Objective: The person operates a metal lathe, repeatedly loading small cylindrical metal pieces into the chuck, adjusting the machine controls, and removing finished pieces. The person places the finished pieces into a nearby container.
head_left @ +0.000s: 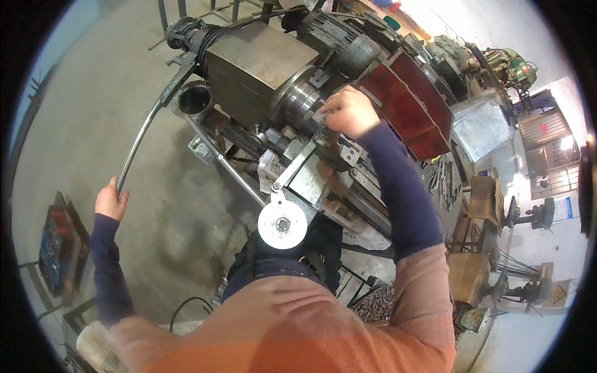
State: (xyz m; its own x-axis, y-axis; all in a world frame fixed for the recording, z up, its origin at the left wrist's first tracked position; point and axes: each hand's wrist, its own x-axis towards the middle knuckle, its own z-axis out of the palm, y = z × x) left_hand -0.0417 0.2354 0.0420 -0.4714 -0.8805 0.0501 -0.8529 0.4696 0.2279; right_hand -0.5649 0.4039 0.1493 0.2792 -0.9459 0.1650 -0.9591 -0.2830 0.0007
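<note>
Your left hand (111,201): closed round lever (138,134) end (likely stiff; grip there) | right hand (352,113): fingers curled beside chuck (301,99), hold unclear

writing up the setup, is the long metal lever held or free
Held: the left grip is closed around the near end of the long metal lever, thumb at one side.

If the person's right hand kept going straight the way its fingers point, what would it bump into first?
Most likely the shiny metal cylinder, just left of the right hand; the fingertips may already touch it, since depth is unclear here.
</note>
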